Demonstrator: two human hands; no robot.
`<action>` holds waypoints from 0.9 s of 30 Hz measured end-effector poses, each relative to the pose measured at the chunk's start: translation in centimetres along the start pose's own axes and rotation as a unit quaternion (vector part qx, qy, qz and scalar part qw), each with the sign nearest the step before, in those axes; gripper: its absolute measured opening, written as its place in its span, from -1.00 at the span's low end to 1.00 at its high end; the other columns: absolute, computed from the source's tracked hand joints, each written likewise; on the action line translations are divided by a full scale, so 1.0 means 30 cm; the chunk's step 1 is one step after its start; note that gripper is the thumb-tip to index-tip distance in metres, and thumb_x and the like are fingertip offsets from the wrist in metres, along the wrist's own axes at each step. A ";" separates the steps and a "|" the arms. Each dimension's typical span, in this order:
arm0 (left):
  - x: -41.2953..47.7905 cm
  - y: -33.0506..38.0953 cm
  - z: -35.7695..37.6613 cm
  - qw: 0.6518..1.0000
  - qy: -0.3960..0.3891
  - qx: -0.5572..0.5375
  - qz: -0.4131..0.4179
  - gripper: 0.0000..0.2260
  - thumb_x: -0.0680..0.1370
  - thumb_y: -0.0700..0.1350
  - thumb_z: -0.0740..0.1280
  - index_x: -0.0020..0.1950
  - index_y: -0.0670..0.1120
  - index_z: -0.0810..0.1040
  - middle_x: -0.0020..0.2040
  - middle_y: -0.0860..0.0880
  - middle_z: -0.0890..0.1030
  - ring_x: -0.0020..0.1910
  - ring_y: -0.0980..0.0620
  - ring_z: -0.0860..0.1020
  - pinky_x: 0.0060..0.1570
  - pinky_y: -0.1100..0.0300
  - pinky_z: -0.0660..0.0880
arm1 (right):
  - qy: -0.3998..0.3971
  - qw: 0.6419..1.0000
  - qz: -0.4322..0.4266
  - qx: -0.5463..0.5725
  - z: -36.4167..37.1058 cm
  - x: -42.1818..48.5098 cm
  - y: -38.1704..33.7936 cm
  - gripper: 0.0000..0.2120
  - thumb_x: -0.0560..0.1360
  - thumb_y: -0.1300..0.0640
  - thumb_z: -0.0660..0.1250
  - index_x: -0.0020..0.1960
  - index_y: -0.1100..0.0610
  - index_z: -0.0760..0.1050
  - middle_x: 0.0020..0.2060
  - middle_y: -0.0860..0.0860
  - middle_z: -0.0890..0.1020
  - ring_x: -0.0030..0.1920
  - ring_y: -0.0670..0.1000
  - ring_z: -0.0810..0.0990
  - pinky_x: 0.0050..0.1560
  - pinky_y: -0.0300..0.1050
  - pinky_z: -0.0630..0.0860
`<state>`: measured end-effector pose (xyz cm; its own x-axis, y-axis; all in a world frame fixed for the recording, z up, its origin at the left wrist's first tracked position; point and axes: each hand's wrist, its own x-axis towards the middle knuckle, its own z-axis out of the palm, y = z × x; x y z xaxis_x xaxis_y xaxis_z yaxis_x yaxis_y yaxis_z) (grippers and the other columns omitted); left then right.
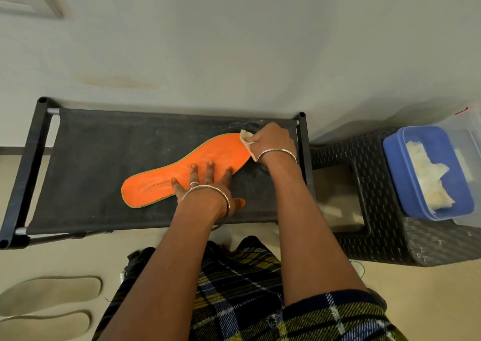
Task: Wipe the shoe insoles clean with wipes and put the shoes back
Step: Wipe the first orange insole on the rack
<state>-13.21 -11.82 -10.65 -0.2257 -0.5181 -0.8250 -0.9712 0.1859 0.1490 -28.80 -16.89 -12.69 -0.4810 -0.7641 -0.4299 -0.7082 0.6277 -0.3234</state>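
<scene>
An orange insole lies flat on the black fabric rack top. The left hand presses on its middle, fingers spread. The right hand pinches a crumpled wipe against the insole's far right end. At right, a blue tub holds what look like more wipes.

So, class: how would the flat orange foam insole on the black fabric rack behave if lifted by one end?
The flat orange foam insole looks thin, so it would probably droop. Likely light: the left hand pins it while wiping.
</scene>
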 end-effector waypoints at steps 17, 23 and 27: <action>0.014 0.001 0.005 1.000 -0.011 0.022 -0.002 -0.22 0.53 0.37 0.13 0.52 0.25 -0.34 0.53 0.03 -0.42 0.51 -0.17 -0.38 0.37 -0.43 -0.19 | -0.025 0.998 -0.024 -0.050 -0.005 -0.018 -0.020 -0.71 0.47 0.07 0.45 0.11 0.21 0.57 -0.02 0.09 0.63 0.02 0.14 0.63 -0.06 -0.06 0.55; 0.007 -0.004 0.011 0.999 -0.011 0.036 0.006 -0.21 0.52 0.39 0.11 0.52 0.24 -0.36 0.52 0.03 -0.44 0.51 -0.16 -0.38 0.37 -0.42 -0.20 | 0.069 0.997 -0.029 -0.005 0.028 -0.010 -0.010 -0.77 0.47 0.03 0.44 0.09 0.07 0.67 0.04 0.08 0.68 0.04 0.13 0.66 -0.07 -0.11 0.55; -0.003 -0.006 0.007 0.999 -0.019 0.047 0.011 -0.20 0.52 0.39 0.13 0.51 0.24 -0.37 0.48 0.01 -0.51 0.49 -0.17 -0.42 0.36 -0.43 -0.22 | -0.043 0.998 -0.021 -0.042 0.022 -0.012 -0.021 -0.64 0.33 0.03 0.58 0.07 0.11 0.65 0.02 0.07 0.67 0.03 0.13 0.65 0.00 -0.04 0.60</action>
<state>-13.01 -11.64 -10.71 -0.2412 -0.4812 -0.8428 -0.9545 0.2746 0.1164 -27.83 -16.90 -12.90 -0.4063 -0.7723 -0.4884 -0.7695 0.5774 -0.2730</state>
